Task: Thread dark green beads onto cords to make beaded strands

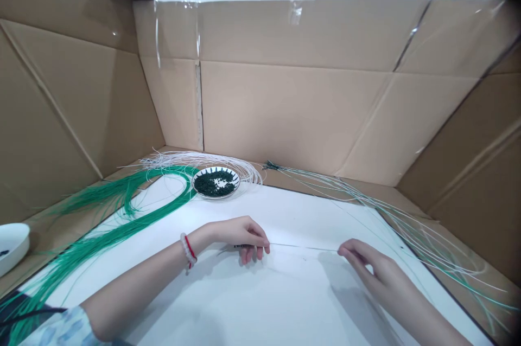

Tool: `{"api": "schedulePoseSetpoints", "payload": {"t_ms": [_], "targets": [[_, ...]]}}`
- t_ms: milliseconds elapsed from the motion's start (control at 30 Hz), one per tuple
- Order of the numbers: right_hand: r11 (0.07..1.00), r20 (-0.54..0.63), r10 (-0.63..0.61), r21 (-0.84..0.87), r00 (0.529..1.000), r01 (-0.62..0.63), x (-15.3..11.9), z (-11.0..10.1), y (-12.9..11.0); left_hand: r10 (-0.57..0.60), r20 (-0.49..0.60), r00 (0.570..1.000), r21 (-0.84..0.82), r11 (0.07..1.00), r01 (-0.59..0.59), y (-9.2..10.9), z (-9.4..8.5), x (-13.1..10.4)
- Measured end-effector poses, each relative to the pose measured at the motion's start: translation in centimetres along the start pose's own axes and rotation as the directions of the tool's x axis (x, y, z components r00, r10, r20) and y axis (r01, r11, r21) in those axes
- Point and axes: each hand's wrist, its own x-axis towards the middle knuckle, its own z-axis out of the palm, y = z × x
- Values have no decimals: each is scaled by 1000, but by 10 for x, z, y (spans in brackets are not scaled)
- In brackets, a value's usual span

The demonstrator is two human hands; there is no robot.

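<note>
My left hand [246, 238] pinches one end of a thin pale strand [303, 247] between thumb and fingers. The strand runs nearly level across to my right hand [364, 262], whose thumb and forefinger are closed on it. It looks taut just above the white board [260, 302]. A small dark bit shows under my left palm, too hidden to name. Beyond my left hand stands a striped-rim plate [195, 186] holding many tiny dark green pieces.
Long green strands [157, 216] curve along the left side. A bundle of white strands [195, 159] lies behind the plate. More pale and green strands [366, 197] stretch down the right edge. A white bowl [20, 243] is at far left. Cardboard walls [285, 113] surround the board.
</note>
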Motion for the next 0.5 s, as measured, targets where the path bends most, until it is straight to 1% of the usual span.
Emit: {"api": "schedulePoseSetpoints", "payload": {"t_ms": [67, 133, 200, 300, 400, 500], "targets": [[1000, -18, -6, -22, 1000, 6, 8, 2, -13, 1, -8, 1000, -10, 1000, -1, -3, 0, 1], [999, -12, -41, -23, 999, 40, 15, 11, -35, 4, -12, 1000, -18, 1000, -5, -4, 3, 3], [994, 69, -106, 12, 992, 105, 20, 23, -63, 10, -9, 1000, -25, 1000, -10, -2, 5, 3], [990, 189, -138, 50, 972, 130, 27, 44, -98, 17, -8, 1000, -32, 999, -17, 4, 7, 0], [988, 249, -153, 65, 956, 141, 33, 55, -113, 19, -27, 999, -35, 999, -20, 8, 3, -7], [982, 265, -186, 90, 946, 168, 36, 56, -113, -6, -25, 1000, -53, 999, 5, 6, -3, -16]]}}
